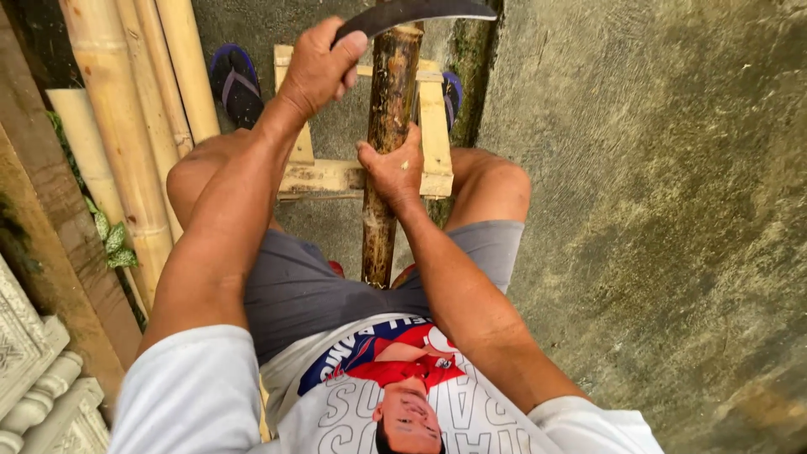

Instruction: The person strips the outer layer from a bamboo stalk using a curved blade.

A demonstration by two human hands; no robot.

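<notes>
Left hand [315,67] has its grip wrapped tight around the curved blade [420,12], poised over the bamboo pole's [388,109] top. Right hand [395,168] clamps that pole upright between the knees against the wooden stool [433,126], steadying it.

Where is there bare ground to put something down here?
Bare concrete floor lies beyond the right knee. The other side is crowded: pale bamboo poles lean there, and the wooden frame and dark bamboo piece fill the middle.

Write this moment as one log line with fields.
left hand: grips blade handle, raised | right hand: holds bamboo pole | pole: leans on wooden frame, between knees | poles: at the left
</notes>
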